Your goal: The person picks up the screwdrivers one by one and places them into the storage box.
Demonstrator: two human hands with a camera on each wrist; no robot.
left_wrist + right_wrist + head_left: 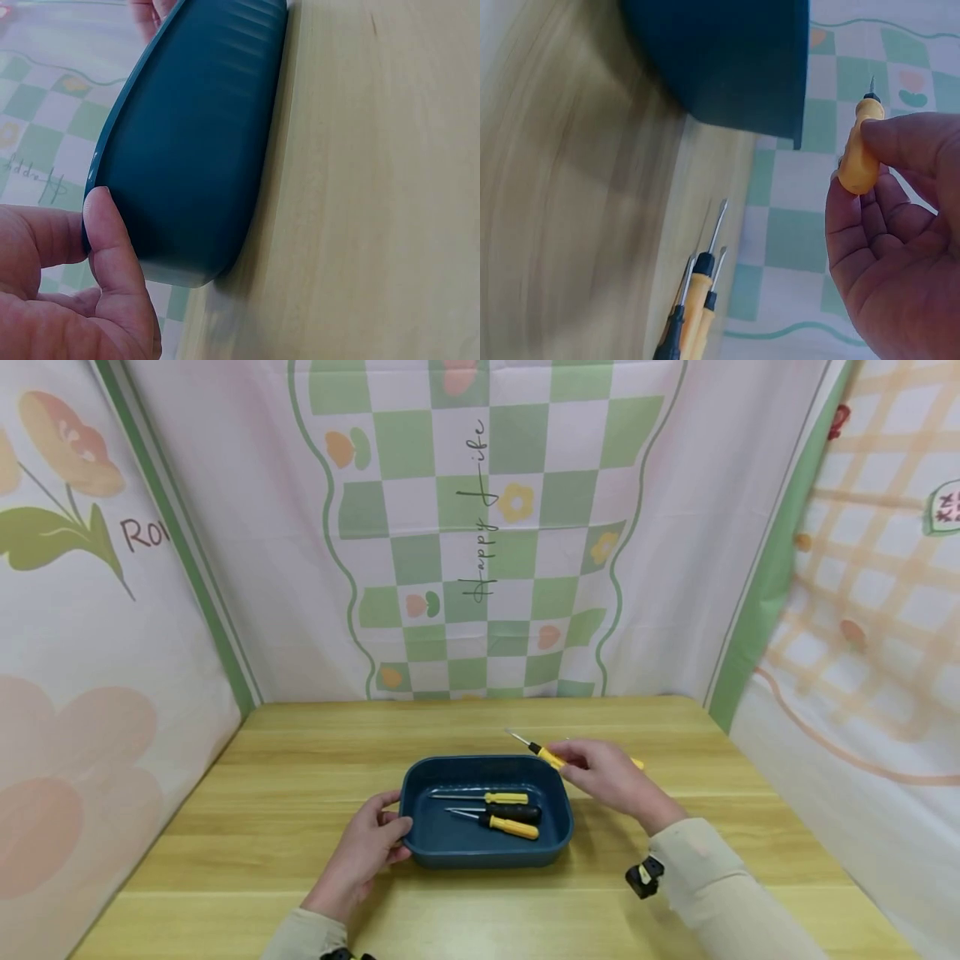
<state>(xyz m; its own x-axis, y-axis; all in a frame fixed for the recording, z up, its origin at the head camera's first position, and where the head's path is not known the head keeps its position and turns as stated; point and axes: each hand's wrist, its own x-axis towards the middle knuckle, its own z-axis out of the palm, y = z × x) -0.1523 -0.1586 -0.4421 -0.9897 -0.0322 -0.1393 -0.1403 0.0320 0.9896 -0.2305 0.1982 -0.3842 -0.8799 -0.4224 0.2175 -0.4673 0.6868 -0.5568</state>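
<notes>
Beige sleeves [723, 889] reach in behind both hands. Printed cloth [465, 552] hangs beyond the hands, checked green and white at its middle. Beneath both hands spreads a wooden table [495, 914]. Between the hands, a dark blue tray [487, 860] stands on it. The left hand [367, 843] pinches the tray's rim at its own end; well apart from it, near the other end, the right hand [603, 777] grips a yellow screwdriver [861, 154], tip pointing away past the far rim. Between the hands, three tools lie inside the tray: a black-handled screwdriver [517, 813], a plain yellow one [507, 798] beyond it, and a black-collared yellow one [513, 829] on the near side. More screwdrivers [696, 300], yellow-handled and black-handled, lie on the table near the right hand.
</notes>
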